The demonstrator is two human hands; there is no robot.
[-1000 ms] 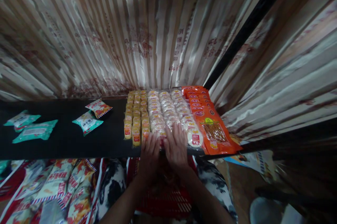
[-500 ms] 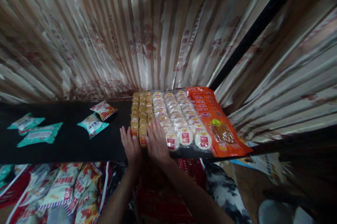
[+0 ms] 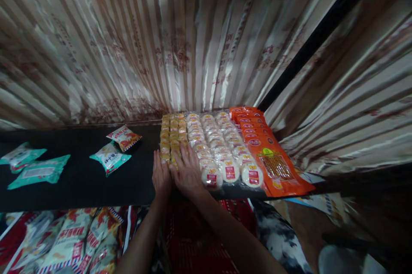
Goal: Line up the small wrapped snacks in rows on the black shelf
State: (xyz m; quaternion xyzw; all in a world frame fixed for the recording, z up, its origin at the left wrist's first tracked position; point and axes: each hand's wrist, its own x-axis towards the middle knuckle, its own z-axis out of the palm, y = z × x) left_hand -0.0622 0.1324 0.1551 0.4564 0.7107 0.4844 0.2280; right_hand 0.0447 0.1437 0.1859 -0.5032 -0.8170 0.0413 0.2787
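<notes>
Head view: yellow packets [image 3: 174, 133] lie in rows on the black desk [image 3: 128, 188], beside white packets [image 3: 210, 145]. Left hand [image 3: 161, 177] flat at the yellow rows' outer side, right hand [image 3: 187, 173] spread over their near end: a loose grip, probably to hold them snug.

Dim light; pale sheen streaks the curtain [image 3: 193, 42], small glints dot the clear wrappers [image 3: 229, 172], shadow darkens lower right, detail is soft.
</notes>
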